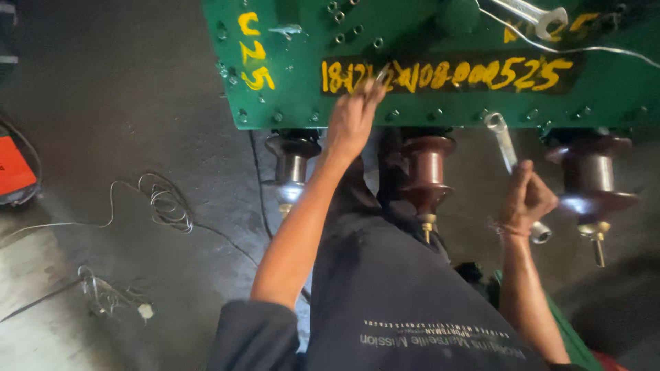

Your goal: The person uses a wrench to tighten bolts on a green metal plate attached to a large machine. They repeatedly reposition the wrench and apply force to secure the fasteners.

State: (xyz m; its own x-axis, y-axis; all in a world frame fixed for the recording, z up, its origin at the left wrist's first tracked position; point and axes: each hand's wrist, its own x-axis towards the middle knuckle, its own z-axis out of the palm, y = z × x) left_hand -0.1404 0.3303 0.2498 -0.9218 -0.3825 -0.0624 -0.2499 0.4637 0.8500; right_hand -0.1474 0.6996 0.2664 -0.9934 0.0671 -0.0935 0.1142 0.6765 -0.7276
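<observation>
In the upper middle of the frame the left hand (352,118) reaches to the green painted metal tank lid (426,103), its fingers pinched on a small thin metal tool (382,72) over the yellow painted marks. At the right, the right hand (526,199) has its fingers clenched around a silver steel spanner (505,148), whose head touches the lid edge. Three brown ceramic insulators (427,168) stand out below the lid. Another silver spanner (533,14) lies on the lid, upper right.

Your left hand (353,118) up on the green bolted cover (440,96), pinching a small metal piece (382,72) over the yellow painted marks, your right hand (526,198) gripping a steel spanner (505,148) at the cover's edge, brown insulators (427,168) below, loose wire (161,203) on the floor.
</observation>
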